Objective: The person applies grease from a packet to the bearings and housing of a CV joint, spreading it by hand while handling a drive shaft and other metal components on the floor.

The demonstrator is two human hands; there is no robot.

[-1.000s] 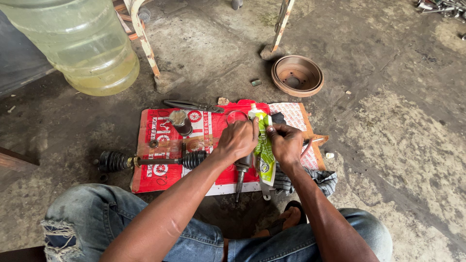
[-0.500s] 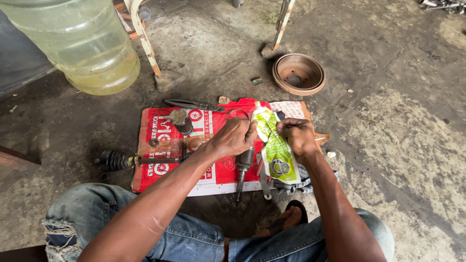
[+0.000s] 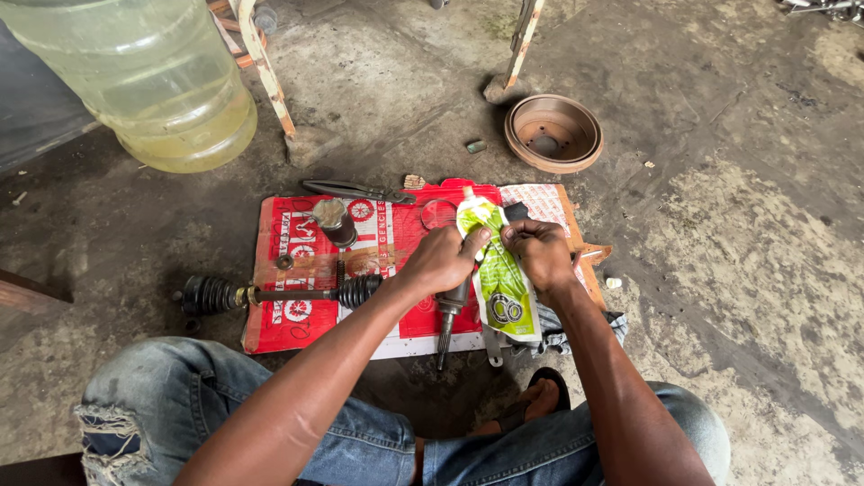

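Compared with a moment ago, the green grease pouch [image 3: 497, 274] now stands more upright between both hands, over the red printed sack [image 3: 297, 261] on the floor. The left hand [image 3: 441, 261] and the right hand [image 3: 540, 252] both have their grip clamped on the pouch, so squeezing seems under way. Farther off lies the axle shaft [image 3: 279, 294], then the rusty brake drum [image 3: 553, 132].

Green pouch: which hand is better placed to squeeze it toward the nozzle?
Probably the right hand: it grips the green pouch at its upper part, just below the nozzle. The left hand pinches only the pouch's edge and sits over the metal joint.
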